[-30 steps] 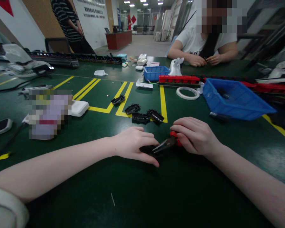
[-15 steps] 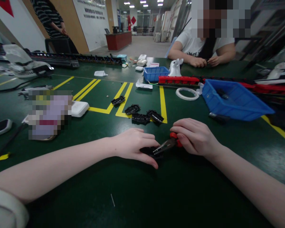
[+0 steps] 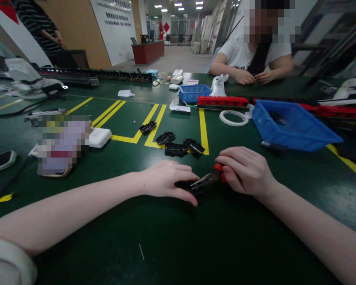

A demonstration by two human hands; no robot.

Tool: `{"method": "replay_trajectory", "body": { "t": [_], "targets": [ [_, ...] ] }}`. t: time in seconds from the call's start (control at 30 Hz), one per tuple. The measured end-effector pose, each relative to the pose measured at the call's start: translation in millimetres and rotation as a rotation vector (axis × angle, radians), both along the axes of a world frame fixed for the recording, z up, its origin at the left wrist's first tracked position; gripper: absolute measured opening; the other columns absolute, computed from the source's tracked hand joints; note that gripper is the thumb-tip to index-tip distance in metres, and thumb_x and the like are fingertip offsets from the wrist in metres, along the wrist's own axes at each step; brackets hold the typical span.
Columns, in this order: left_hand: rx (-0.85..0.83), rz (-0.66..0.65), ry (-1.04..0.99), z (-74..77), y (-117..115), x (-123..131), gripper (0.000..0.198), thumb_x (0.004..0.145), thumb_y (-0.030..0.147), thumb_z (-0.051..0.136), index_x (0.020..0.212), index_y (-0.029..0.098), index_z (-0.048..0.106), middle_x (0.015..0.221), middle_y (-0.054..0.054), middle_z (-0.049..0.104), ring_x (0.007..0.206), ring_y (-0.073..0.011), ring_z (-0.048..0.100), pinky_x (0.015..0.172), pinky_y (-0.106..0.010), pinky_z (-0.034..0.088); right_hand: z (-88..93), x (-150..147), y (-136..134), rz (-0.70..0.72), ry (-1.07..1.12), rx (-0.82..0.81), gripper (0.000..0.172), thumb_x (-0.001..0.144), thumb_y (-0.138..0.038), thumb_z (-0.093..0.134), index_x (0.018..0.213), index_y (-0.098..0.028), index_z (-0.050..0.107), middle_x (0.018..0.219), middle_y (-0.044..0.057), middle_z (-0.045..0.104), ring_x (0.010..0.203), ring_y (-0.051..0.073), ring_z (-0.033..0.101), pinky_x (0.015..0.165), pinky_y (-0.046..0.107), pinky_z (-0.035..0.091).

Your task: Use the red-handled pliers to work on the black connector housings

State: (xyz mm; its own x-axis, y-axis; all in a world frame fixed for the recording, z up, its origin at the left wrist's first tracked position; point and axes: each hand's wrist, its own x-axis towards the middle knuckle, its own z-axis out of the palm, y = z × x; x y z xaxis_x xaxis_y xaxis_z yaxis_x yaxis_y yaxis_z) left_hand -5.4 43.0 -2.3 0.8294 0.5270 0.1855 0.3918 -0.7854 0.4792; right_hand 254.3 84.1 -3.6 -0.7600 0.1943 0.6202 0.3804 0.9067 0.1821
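Observation:
My right hand (image 3: 245, 171) is closed round the red handles of needle-nose pliers (image 3: 206, 180). The pliers point left, and their tips rest at a small black plastic part (image 3: 182, 185). Thumb and fingers of my left hand (image 3: 169, 179) hold that part on the dark green table; much of it is hidden under the fingers. Just beyond my hands lie several similar black parts (image 3: 175, 149) in a loose group. A thin metal pin (image 3: 141, 251) lies on the table nearer to me.
At the right stand a blue bin (image 3: 293, 126) and a white tape roll (image 3: 233, 118). A smaller blue bin (image 3: 195, 93) and a long red strip (image 3: 222, 100) lie farther back. Left are a phone (image 3: 63, 146) and a white box (image 3: 99, 137). A person sits opposite.
The pliers and my right hand have shifted very slightly, with the tips still at the black part. My left hand stays nearly in place. The standing person at back left appears farther left.

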Motion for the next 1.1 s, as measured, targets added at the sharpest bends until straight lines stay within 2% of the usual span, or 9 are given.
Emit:
{"method": "replay_trajectory", "body": {
  "t": [0.23,0.57,0.93,1.1],
  "targets": [
    [0.063,-0.026,0.017,-2.0,-0.6,1.0,0.052,0.085,0.062,0.060,0.108,0.016,0.065,0.086,-0.002,0.063,0.069,-0.0145,0.057,0.061,-0.026,0.036,1.4,-1.4,0.8,0.039,-0.003,-0.026,0.015,0.087,-0.014,0.047,0.092,-0.014,0.062,0.087,0.012,0.066,0.079,0.021,0.061,0.068,0.035,0.052],
    [0.128,-0.020,0.067,-3.6,-0.4,1.6,0.054,0.088,0.063,0.056,0.113,0.016,0.064,0.089,-0.004,0.064,0.070,-0.0157,0.058,0.061,-0.027,0.037,-0.4,-0.2,1.6,0.029,-0.048,-0.084,0.017,0.088,-0.016,0.044,0.090,-0.017,0.061,0.084,0.010,0.063,0.075,0.019,0.060,0.065,0.033,0.051],
    [-0.010,-0.012,-0.003,-1.2,1.7,-0.3,0.048,0.085,0.056,0.065,0.112,0.015,0.065,0.088,-0.003,0.063,0.074,-0.0162,0.059,0.059,-0.025,0.038,0.6,-1.1,-0.8,0.003,-0.030,-0.001,0.016,0.085,-0.015,0.045,0.088,-0.015,0.061,0.082,0.011,0.064,0.074,0.021,0.059,0.064,0.034,0.052],
    [-0.012,-0.003,-0.007,-0.1,0.5,1.0,0.047,0.084,0.057,0.066,0.108,0.016,0.066,0.085,-0.002,0.064,0.072,-0.0155,0.059,0.060,-0.026,0.037,1.4,-2.3,0.4,0.022,-0.009,0.004,0.016,0.085,-0.015,0.047,0.090,-0.017,0.062,0.085,0.010,0.066,0.077,0.021,0.061,0.068,0.035,0.053]
  ]
}}
